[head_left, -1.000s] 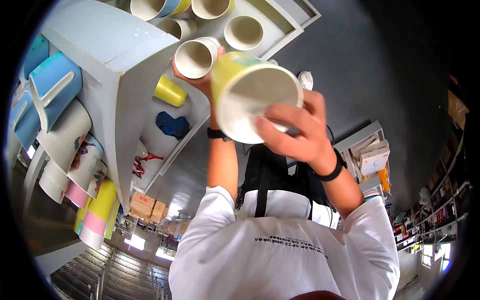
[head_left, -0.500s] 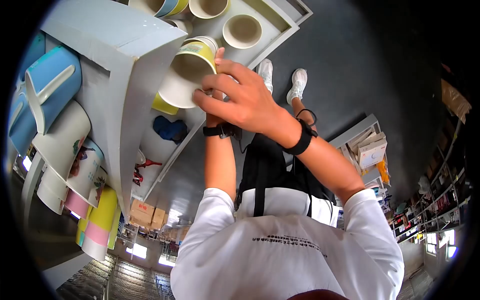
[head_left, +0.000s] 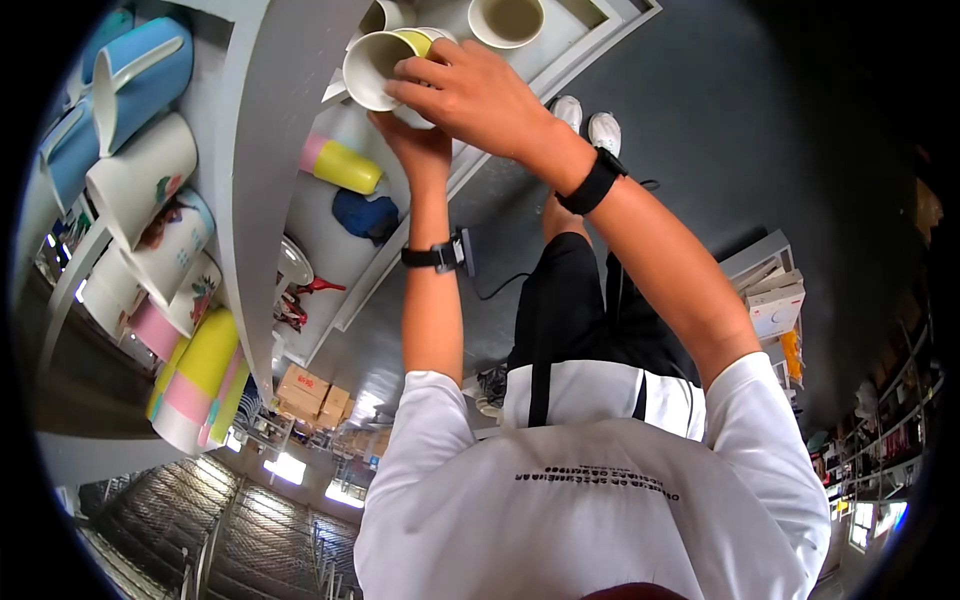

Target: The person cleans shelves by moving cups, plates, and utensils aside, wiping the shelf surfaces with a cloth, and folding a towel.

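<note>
My right hand (head_left: 470, 95) reaches across to the upper left, its bent fingers on the rim and side of a white cup (head_left: 368, 72). The cup is tilted so its open mouth faces me. Behind its rim shows a yellow-sided cup (head_left: 414, 40), partly covered by my fingers. My left hand (head_left: 415, 150) is under the white cup and seems to support it from below; most of its fingers are hidden. Just beyond, another white cup (head_left: 506, 20) stands in a shelf tray (head_left: 590, 45).
A grey shelf post (head_left: 262, 170) rises left of my hands. Blue (head_left: 145, 85), white flowered (head_left: 150, 180) and yellow-pink cups (head_left: 200, 385) lie stacked beyond it. On the lower shelf are a yellow-pink cup (head_left: 345, 165) and dark blue cloth (head_left: 365, 217). White boxes (head_left: 775, 305) stand at right.
Both hands and the white cup sit higher in the view, and the view itself has shifted. The left hand shows more below the cup. The yellow-pink cup on the lower shelf has come into fuller view.
</note>
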A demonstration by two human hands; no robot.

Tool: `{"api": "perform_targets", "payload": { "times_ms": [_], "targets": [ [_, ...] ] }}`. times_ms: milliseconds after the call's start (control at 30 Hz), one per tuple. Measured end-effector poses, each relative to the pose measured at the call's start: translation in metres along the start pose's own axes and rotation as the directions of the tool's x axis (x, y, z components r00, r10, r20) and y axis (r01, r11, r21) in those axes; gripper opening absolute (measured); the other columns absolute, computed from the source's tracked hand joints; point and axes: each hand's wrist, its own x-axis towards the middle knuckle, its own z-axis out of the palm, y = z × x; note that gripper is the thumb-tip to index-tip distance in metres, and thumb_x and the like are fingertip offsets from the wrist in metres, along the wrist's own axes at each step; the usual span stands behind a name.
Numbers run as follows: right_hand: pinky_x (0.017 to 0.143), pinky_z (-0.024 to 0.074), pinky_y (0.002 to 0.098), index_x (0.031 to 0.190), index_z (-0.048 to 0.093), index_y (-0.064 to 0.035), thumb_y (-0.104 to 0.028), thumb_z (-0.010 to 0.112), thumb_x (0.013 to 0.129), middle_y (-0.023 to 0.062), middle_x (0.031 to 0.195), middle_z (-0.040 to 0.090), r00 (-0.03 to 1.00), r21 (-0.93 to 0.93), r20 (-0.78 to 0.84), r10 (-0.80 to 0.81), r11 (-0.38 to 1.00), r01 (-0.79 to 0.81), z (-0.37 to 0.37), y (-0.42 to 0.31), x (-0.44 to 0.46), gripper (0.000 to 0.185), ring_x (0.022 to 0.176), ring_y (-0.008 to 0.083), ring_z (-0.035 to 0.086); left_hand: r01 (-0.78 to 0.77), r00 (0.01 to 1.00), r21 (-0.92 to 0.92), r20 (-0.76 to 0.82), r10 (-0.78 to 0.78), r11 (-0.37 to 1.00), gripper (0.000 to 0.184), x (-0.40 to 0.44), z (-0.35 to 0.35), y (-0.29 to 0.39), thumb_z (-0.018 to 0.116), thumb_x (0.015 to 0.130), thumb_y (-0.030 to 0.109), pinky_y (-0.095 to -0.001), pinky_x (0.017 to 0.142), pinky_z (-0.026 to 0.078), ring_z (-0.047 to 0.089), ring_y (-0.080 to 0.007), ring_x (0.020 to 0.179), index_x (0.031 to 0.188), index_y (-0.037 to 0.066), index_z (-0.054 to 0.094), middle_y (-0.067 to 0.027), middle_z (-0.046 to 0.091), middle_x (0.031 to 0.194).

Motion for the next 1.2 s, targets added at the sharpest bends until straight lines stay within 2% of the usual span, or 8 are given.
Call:
{"api": "perform_targets", "payload": {
  "times_ms": [67,233,400,467,633,800,867,1200],
  "targets": [
    [0.063,0.0522,0.0268,0.11,0.066,-0.0177,-0.012,0.072,0.078,-0.007,0.108,0.066,0.993,0.026,-0.12,-0.003,1.0,0.006,-0.004,-0.008,0.001,0.033,0.08,0.0156,0.058,-0.172,0.975,0.391,-0.065,0.214,0.904,0.035,-0.012,-0.049,0.006,0.063,0.074,-0.006,-0.0446,0.097,0.042,0.055,-0.0354,0.11,0.109,-0.001,0.058,-0.0167,0.059,0.111],
    [0.063,0.0504,0.0295,0.11,0.065,-0.0141,-0.011,0.077,0.074,-0.0023,0.099,0.066,0.981,0.15,-0.177,0.077,0.987,-0.051,-0.029,-0.02,-0.046,0.038,0.077,0.0185,0.058,0.383,0.851,0.23,-0.464,-0.245,0.895,0.043,-0.036,-0.146,-0.078,0.071,0.085,0.014,-0.0466,0.1,0.045,0.055,-0.0329,0.113,0.12,-0.003,0.054,-0.0198,0.054,0.12],
    [0.061,0.0505,0.0339,0.102,0.059,-0.013,-0.015,0.071,0.078,0.0014,0.085,0.054,0.957,0.192,0.169,0.236,0.944,-0.267,-0.037,-0.05,-0.141,0.027,0.08,0.0202,0.057,0.503,0.812,0.288,-0.48,-0.332,0.815,0.07,0.014,-0.195,-0.127,0.075,0.085,0.027,-0.0477,0.102,0.045,0.052,-0.0364,0.121,0.136,-0.006,0.04,-0.0249,0.049,0.131],
    [0.06,0.0501,0.0358,0.1,0.056,-0.0115,-0.015,0.07,0.079,0.0033,0.081,0.051,0.911,0.272,0.403,0.087,0.939,-0.21,-0.019,-0.061,-0.17,0.026,0.08,0.022,0.058,0.615,0.746,0.233,-0.481,-0.46,0.754,0.08,0.047,-0.19,-0.147,0.076,0.083,0.035,-0.0455,0.097,0.049,0.048,-0.0333,0.126,0.145,0.013,0.031,-0.0171,0.038,0.145],
    [0.058,0.0508,0.0418,0.108,0.052,-0.0095,-0.016,0.064,0.083,0.007,0.08,0.055,0.832,0.304,0.548,0.083,0.907,-0.291,0.042,-0.102,-0.173,0.028,0.074,0.0269,0.062,0.719,0.651,0.164,0.178,-0.738,0.675,0.098,0.088,-0.197,-0.157,0.083,0.077,0.042,-0.055,0.091,0.049,0.041,-0.0322,0.131,0.148,0.019,0.019,-0.0126,0.038,0.142],
    [0.059,0.0517,0.0493,0.136,0.039,-0.0103,-0.025,0.057,0.094,0.0139,0.072,0.066,0.641,0.163,0.672,0.37,0.771,-0.616,0.12,-0.131,-0.112,0.048,0.065,0.0382,0.065,0.669,0.666,0.355,0.104,-0.738,0.654,0.11,0.092,-0.178,-0.178,0.091,0.067,0.039,-0.0541,0.093,0.049,0.046,-0.0321,0.125,0.146,0.014,0.019,-0.015,0.039,0.141],
    [0.063,0.0535,0.0494,0.139,0.038,-0.0085,-0.035,0.057,0.094,0.015,0.07,0.066,0.585,0.155,0.66,0.47,0.678,-0.719,0.155,-0.134,-0.091,0.056,0.07,0.0389,0.067,0.271,0.943,0.465,0.048,-0.33,0.843,0.107,0.081,-0.182,-0.23,0.091,0.067,0.034,-0.0508,0.095,0.05,0.049,-0.0325,0.122,0.143,0.005,0.02,-0.02,0.039,0.139],
    [0.078,0.0553,0.0404,0.122,0.056,-0.0048,-0.047,0.081,0.072,0.0114,0.105,0.067,0.578,0.043,0.591,0.563,0.694,-0.719,0.226,-0.142,-0.046,0.071,0.099,0.0299,0.066,0.332,0.943,0.176,-0.073,-0.324,0.927,0.093,0.043,-0.173,-0.182,0.087,0.072,0.025,-0.0419,0.097,0.053,0.057,-0.0313,0.111,0.136,-0.001,0.025,-0.0235,0.048,0.127]
  ]
}}
